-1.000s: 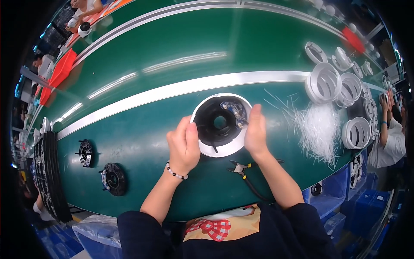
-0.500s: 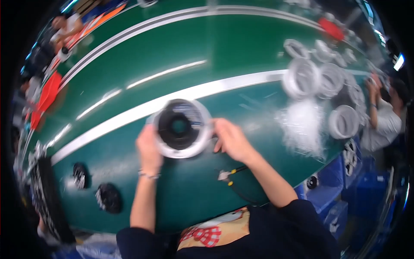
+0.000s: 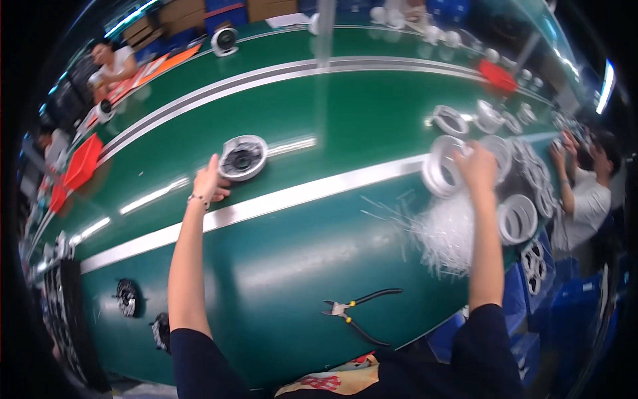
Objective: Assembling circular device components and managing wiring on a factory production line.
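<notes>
On the green belt past the white strip lies a round white housing [image 3: 256, 170] with a black part seated inside it. My left hand [image 3: 209, 182] is beside its near left edge, fingers apart and holding nothing. Over on the right, my right hand [image 3: 478, 165] is closed on the rim of a white plastic ring [image 3: 433, 171], among other rings like it. Its fingertips are partly hidden by the rim. A pair of cutting pliers [image 3: 341, 309] with black and yellow handles lies on the near green table between my forearms.
A heap of clear plastic strips [image 3: 446, 233] lies under my right wrist. More white rings [image 3: 518, 220] stand at right, near a co-worker [image 3: 588, 193]. Two black round parts [image 3: 128, 298] sit at left, beside a black rack [image 3: 63, 312]. Red trays [image 3: 84, 161] line the belt.
The white housing has left both hands and now lies on the belt, farther away. My left hand has let go; my right hand has moved right to the white rings.
</notes>
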A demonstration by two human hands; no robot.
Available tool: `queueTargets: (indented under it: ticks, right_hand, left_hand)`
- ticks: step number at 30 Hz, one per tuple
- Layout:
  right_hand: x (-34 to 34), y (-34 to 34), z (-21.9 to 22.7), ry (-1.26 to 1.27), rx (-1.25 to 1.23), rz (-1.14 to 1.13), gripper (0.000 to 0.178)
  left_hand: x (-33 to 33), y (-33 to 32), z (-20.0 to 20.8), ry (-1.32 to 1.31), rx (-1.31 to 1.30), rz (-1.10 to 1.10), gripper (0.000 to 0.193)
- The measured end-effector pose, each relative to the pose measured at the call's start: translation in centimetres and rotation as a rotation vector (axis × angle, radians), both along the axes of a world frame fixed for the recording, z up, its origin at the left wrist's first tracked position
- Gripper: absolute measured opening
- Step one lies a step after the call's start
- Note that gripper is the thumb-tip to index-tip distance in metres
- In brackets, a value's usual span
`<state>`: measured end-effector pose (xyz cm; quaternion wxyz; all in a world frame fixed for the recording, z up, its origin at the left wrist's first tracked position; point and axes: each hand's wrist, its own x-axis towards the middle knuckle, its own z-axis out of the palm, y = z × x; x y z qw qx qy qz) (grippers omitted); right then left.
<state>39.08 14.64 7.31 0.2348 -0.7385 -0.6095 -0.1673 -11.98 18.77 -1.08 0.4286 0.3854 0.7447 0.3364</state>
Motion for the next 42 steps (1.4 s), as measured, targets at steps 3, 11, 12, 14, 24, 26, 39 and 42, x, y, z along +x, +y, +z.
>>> queueTargets:
  ticks: [3,11,12,14,24,26,39,42]
  right_hand:
    - [2.6,1.8,-0.9,0.011,0.018,-0.017,0.022]
    - [15.1,5.7,-2.2,0.328,0.098,0.222,0.023]
    - [15.2,6.0,-1.7,0.419,0.167,0.278,0.021]
    - [6.9,4.3,0.5,0.529,-0.006,0.425,0.02]
    - [-17.9,-2.5,-1.6,0.359,-0.616,1.006,0.014]
    - [-17.9,-2.2,-2.7,0.309,-0.601,1.143,0.021]
    - [-22.5,-7.0,-6.3,-0.122,-0.352,1.26,0.034]
    - [-19.9,-9.3,-5.5,-0.013,-0.382,1.186,0.067]
  left_hand:
    - [-2.5,-2.0,3.2,0.386,0.085,-0.038,0.068]
    - [-12.7,-14.0,12.2,0.596,-0.088,-0.418,0.021]
    - [-14.6,-15.7,11.7,0.663,-0.109,-0.544,0.024]
    - [-16.0,-20.2,10.8,0.823,-0.09,-0.899,0.035]
    - [-11.4,-24.6,5.4,0.638,-0.415,-0.909,0.034]
    - [-10.8,-23.1,5.5,0.387,-0.144,-0.763,0.021]
    - [4.6,-15.4,0.8,-0.917,0.361,0.064,0.045]
    - [7.6,-14.5,0.1,-0.94,0.437,0.087,0.046]
